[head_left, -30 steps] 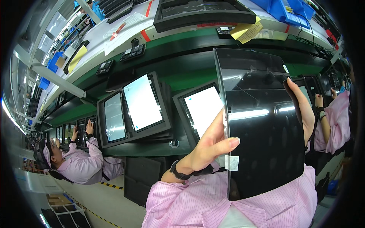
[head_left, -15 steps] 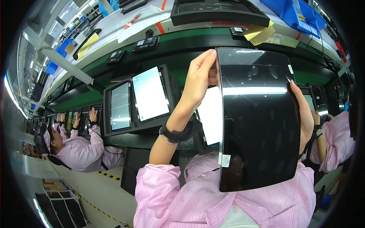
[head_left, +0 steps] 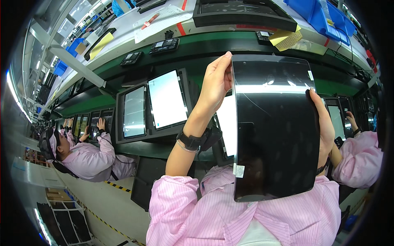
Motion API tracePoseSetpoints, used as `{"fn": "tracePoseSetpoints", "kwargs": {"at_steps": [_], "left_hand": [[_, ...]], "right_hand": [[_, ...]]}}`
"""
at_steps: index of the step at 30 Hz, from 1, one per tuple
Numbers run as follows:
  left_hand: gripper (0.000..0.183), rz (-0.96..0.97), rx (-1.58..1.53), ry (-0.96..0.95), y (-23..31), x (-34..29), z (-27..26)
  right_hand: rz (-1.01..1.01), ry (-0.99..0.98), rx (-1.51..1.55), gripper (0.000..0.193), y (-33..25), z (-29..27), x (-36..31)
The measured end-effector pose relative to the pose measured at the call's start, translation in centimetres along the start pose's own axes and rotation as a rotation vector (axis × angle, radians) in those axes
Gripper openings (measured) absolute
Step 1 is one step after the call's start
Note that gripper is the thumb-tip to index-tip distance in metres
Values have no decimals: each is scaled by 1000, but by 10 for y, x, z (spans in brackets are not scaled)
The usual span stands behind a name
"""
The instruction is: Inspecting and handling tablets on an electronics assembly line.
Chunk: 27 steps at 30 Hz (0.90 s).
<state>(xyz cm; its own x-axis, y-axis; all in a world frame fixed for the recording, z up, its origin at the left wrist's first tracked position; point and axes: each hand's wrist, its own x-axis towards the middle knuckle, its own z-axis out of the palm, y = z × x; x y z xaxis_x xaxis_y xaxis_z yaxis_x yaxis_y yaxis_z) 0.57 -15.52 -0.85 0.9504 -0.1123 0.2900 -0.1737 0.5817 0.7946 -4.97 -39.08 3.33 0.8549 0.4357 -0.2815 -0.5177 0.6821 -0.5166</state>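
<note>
A glossy black tablet [head_left: 277, 135] is held up close in front of me, its face reflecting a bright strip of light. A small pale tab sits at its upper right edge and another at its lower left. My left hand [head_left: 215, 80] pinches the upper left edge, thumb near the corner. Along the right edge, my right hand [head_left: 325, 123] grips it, with the thumb on the front; its other fingers are hidden behind. Partly covered by the held tablet is a white-lit screen [head_left: 225, 123].
To the left, a black tray [head_left: 119, 129] holds a lit tablet [head_left: 167, 98] and a dimmer one [head_left: 134, 112]. Small black devices [head_left: 164, 46] rest along the green line. Beyond are a black frame [head_left: 246, 18] and blue bins [head_left: 324, 20]. Co-workers [head_left: 88, 158] sit at both sides.
The held tablet has shifted slightly left and its reflected strip has moved up its face. Both hands keep their hold. The surroundings have drifted a little to the right in view.
</note>
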Motion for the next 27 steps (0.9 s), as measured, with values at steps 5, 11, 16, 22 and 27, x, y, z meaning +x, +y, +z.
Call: {"fn": "tracePoseSetpoints", "kwargs": {"at_steps": [5, 11, 16, 22, 27], "left_hand": [[32, 59, 115, 113, 3, 0, 6], [31, 70, 95, 129, 8, -1, 11], [31, 84, 81, 276, 5, -3, 16], [31, 103, 88, 161, 7, -4, 11], [31, 81, 89, 161, 6, -5, 10]], "right_hand": [[-71, 78, -26, 23, 4, -5, 13], [-116, -11, -36, 24, 5, -10, 16], [-117, 43, -3, 25, 8, -8, 15], [-126, 90, -20, 25, 11, -1, 11], [-89, 64, 18, 23, 10, -2, 9]]}}
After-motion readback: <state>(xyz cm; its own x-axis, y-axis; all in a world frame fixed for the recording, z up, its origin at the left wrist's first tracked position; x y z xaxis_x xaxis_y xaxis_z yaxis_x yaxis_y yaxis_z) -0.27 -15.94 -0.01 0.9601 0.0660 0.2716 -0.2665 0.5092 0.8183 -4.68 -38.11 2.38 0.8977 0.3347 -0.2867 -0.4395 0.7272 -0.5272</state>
